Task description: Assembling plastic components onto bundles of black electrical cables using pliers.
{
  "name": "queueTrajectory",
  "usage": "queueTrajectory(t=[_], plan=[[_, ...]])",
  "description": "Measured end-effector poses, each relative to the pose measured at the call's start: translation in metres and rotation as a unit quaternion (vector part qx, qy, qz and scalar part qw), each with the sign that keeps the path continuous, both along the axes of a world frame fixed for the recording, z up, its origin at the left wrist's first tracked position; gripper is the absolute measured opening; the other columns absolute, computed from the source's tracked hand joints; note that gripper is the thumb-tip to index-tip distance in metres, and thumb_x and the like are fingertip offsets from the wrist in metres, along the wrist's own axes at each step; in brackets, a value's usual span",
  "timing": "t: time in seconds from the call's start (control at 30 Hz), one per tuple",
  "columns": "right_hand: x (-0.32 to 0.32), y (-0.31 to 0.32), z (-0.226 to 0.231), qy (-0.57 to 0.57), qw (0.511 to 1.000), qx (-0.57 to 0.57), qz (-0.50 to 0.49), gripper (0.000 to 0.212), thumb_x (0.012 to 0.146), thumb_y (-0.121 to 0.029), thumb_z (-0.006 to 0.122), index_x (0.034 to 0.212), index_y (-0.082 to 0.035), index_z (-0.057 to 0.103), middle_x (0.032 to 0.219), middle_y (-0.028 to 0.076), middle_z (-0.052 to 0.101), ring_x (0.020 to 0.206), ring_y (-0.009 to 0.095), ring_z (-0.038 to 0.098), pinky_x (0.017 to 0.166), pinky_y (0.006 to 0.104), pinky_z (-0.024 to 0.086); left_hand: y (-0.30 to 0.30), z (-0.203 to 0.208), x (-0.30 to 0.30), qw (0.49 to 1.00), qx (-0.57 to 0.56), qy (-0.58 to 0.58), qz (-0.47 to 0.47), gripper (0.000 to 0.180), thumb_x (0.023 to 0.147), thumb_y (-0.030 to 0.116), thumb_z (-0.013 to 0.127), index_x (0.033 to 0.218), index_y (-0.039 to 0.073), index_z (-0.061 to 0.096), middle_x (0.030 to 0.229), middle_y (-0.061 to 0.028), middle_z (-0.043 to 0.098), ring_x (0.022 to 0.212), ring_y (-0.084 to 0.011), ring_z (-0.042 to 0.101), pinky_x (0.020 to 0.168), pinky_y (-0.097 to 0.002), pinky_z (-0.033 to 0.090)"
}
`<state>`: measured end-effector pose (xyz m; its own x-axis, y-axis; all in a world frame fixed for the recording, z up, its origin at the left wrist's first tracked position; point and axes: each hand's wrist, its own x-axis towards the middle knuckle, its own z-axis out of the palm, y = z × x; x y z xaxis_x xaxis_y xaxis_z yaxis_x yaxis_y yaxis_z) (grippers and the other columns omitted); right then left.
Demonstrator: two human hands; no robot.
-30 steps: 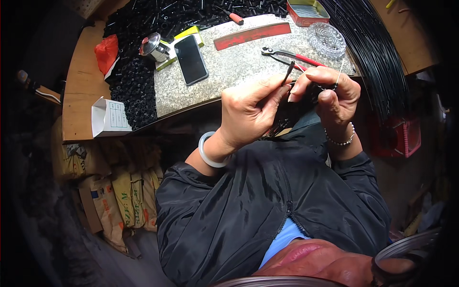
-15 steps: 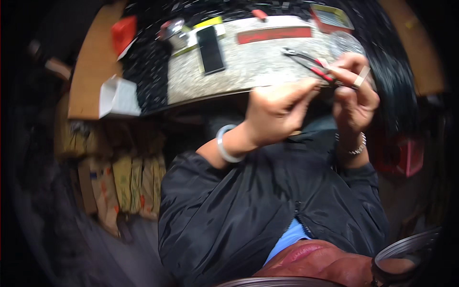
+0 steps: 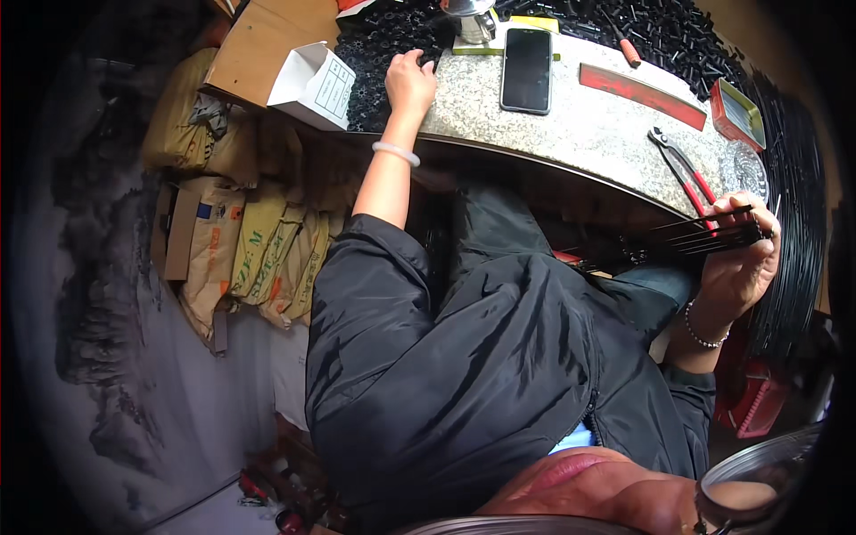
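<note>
My left hand reaches over the near edge of a pile of small black parts, its fingers bent and the thumb apart. No held thing shows in it. My right hand is closed around a bundle of thin black rods, which stick out to the left over my lap. Small black pieces show along some of the rods. Just beyond that hand, pliers with red handles lie open on the speckled tabletop.
A phone and a red strip lie on the tabletop. A white box stands left of my left hand. A small tray, a clear dish and long black rods are at the right. Sacks stand lower left.
My hands were close together over the table's right part. The left has moved away to the black parts at the left; the right has come lower with the rods. The view has shifted.
</note>
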<state>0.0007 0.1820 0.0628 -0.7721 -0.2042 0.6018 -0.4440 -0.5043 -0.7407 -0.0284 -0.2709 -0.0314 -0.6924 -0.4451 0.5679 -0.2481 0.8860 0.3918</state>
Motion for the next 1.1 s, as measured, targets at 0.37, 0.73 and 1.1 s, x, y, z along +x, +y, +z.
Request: queueTrajectory(t=[0.37,0.73,1.1], plan=[[-0.003,-0.012,0.001,-0.041,0.998,0.041,-0.016,0.015,0.085,0.001,0.054,0.099,0.0,0.05,0.093,0.012,0.052,0.085,0.019,0.054,0.076,0.0322,0.047,-0.012,-0.01,-0.045,0.991,-0.132,-0.026,-0.013,0.016,0.072,0.018,0.068,0.079,0.005,0.061,0.087,-0.0131,0.058,0.082,-0.032,0.057,0.071,-0.043,0.047],[-0.004,-0.017,-0.002,-0.071,0.996,0.04,-0.037,0.016,0.085,-0.01,0.061,0.095,0.002,0.056,0.082,0.008,0.06,0.074,0.011,0.055,0.069,0.0231,0.044,0.097,0.069,-0.016,0.807,0.435,0.204,-0.345,0.022,0.086,0.006,0.059,0.105,-0.004,0.055,0.092,-0.0109,0.061,0.072,-0.0134,0.06,0.068,-0.0242,0.052],[0.002,-0.024,-0.002,-0.087,0.996,0.034,0.006,0.017,0.088,-0.014,0.059,0.092,0.001,0.053,0.08,0.007,0.057,0.074,0.013,0.055,0.073,0.0262,0.046,0.27,0.15,-0.021,0.406,0.636,-0.015,-0.656,0.026,0.087,0.006,0.057,0.111,-0.003,0.054,0.103,-0.0141,0.061,0.088,-0.0193,0.062,0.078,-0.0279,0.051]])
